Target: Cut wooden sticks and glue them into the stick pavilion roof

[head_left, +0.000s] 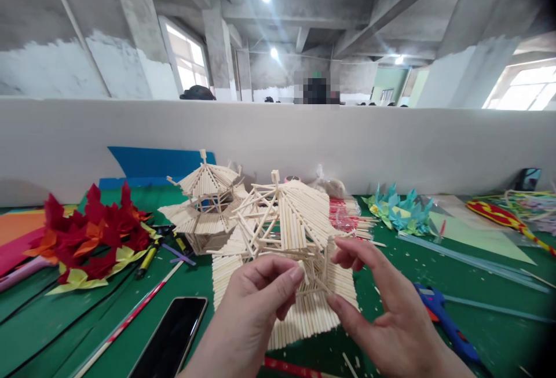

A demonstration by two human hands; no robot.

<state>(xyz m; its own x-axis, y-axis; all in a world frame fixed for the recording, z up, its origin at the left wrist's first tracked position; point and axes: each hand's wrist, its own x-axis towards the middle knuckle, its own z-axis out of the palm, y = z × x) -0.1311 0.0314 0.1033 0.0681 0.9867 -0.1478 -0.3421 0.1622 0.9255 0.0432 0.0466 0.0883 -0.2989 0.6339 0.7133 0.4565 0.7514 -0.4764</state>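
A pavilion model built of thin wooden sticks (304, 210) stands in front of me, its slatted roof partly bare on the left. My left hand (264, 291) is closed in a pinch before it, with a short pale wooden stick (304, 274) at the fingertips. To the right, my right hand (382, 291) has thumb and fingers spread around the model's right side; whether the fingertips touch it I cannot tell. Part of the lower roof is hidden behind my hands. A second stick pavilion (208, 198) stands behind on the left.
Red and orange paper flowers (95, 233) lie left, near a phone (171, 337). On the right are a blue glue gun (449, 323), clear glue sticks (473, 262) and blue paper flowers (402, 210). A white partition (278, 135) rises behind the green table.
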